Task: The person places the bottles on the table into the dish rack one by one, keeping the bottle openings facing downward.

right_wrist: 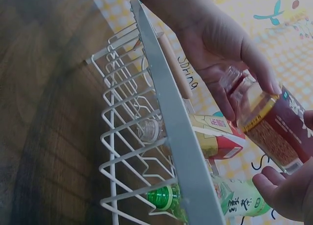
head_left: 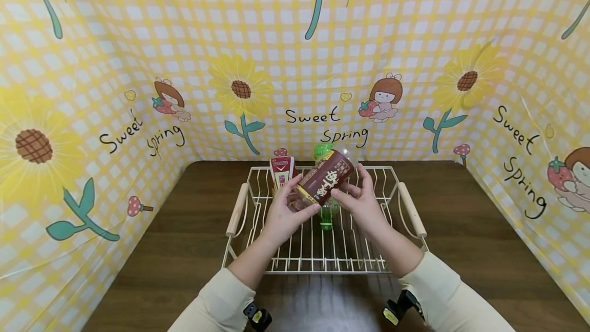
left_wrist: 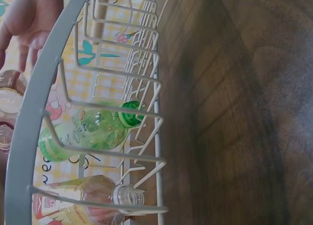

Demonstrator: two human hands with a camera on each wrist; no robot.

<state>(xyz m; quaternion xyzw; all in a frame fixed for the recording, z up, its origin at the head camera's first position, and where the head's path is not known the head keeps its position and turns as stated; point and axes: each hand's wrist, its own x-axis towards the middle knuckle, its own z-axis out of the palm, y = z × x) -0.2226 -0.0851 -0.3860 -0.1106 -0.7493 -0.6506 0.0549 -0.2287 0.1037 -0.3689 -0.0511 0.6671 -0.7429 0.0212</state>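
Observation:
Both hands hold a clear plastic bottle [head_left: 326, 178] with a dark red label, tilted above a white wire rack [head_left: 332, 272]. My left hand [head_left: 282, 215] grips its lower-left neck end. On the other end, my right hand [head_left: 367, 210] has its thumb on the label and fingers at the base. In the right wrist view, the bottle's neck [right_wrist: 231, 79] lies against the left palm. Beneath, a green bottle [left_wrist: 93, 129] stands neck-down in the rack, its green cap low among the wires. Beside it is a red-and-yellow labelled bottle [left_wrist: 78, 200], also neck-down.
The rack has a wooden handle [head_left: 237, 209] on the left and another wooden handle [head_left: 412, 209] on the right. It stands on a dark wood table [head_left: 152, 250]. A yellow checked sheet [head_left: 295, 65] with sunflowers surrounds the table at the back and sides.

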